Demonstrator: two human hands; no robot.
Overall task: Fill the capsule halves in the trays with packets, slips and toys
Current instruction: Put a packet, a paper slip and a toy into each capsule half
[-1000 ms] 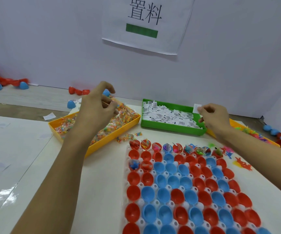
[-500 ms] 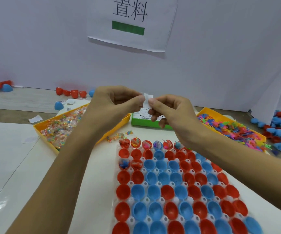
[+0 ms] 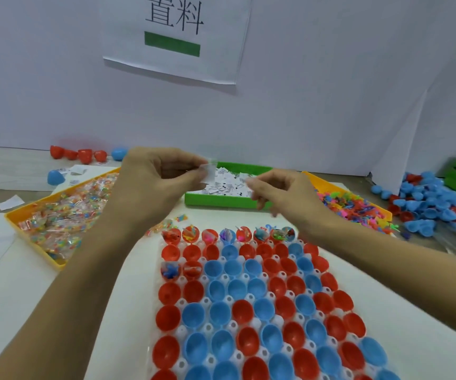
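A: What changed in the last second?

B: The left hand [image 3: 153, 182] was over the yellow tray of packets [image 3: 65, 212] at 10 o'clock and the right hand [image 3: 281, 193] was at the green tray of slips [image 3: 229, 187] at 12 o'clock. Half a second ago the 2 hands met over a slip; now they have drawn apart above the capsule tray [image 3: 248, 311].

A: Who has the slip?

B: The left fingers [image 3: 194, 174] pinch a small white slip [image 3: 210, 172], with what looks like a clear packet tucked behind it, though blur hides the detail. The right fingers [image 3: 257, 187] are curled and smeared by motion; something pale shows at the tips, so I cannot tell whether they hold a second slip.

A: Meaning for the task?

B: I judge a slip is about to be dropped into a half. Only the far row and 2 halves at the left of the third row hold contents; the rest sit bare.

A: Materials?

B: From 9 o'clock across: crinkly clear packets of coloured beads, thin printed paper slips, then spiky soft-looking toys in the yellow tray [image 3: 358, 207] at 2 o'clock. The capsule halves [image 3: 218, 314] are glossy red and blue cups seated in a white moulded sheet on the pale counter [image 3: 106, 297].
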